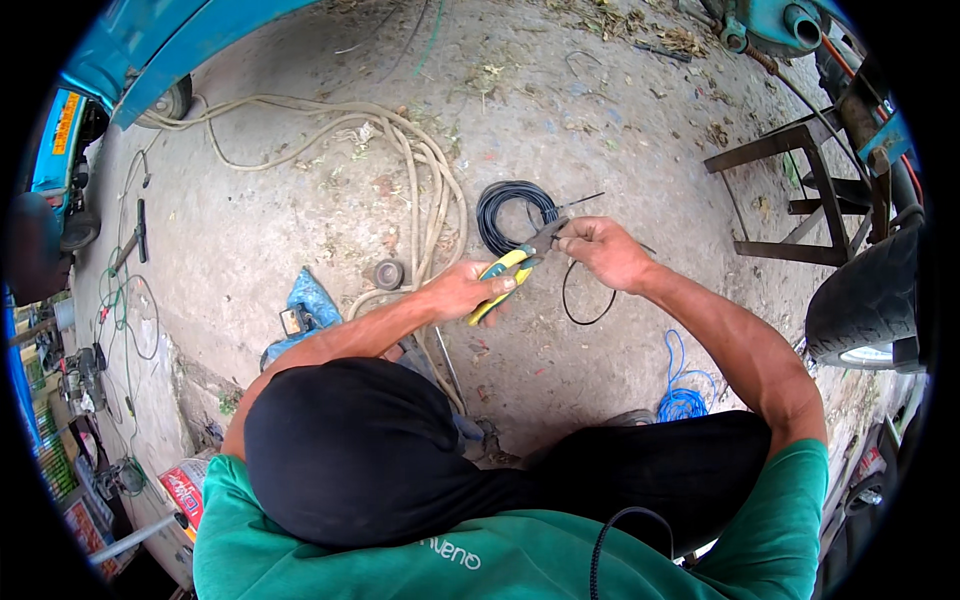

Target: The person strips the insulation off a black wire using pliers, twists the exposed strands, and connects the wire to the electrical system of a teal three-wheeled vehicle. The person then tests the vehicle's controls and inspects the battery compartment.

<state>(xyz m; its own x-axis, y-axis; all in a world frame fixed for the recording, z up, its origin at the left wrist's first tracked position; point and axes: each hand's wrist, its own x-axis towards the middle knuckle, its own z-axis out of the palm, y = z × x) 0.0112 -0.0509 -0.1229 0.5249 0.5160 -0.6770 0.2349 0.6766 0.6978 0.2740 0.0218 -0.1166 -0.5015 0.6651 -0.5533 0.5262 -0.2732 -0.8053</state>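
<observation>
My left hand (pixel 472 292) is wrapped round the yellow and green handles of a pair of pliers (pixel 512 262). The dark jaws point up and to the right, toward my right hand (pixel 603 250). Between its pinched fingertips, my right hand has a thin black cable (pixel 575 308) at the jaws; a loop of it hangs below. Whether the jaws bite on the cable is too small to tell. Just beyond both hands, a coil of black cable (pixel 508 190) lies on the concrete ground.
A thick beige hose (pixel 412 150) winds over the ground at left. Blue cord (pixel 684 402) lies near my right knee, a blue bag (pixel 314 300) beyond my left knee. A metal stand (pixel 790 250) and a tyre (pixel 862 300) are at right. A hammer (pixel 140 232) lies far left.
</observation>
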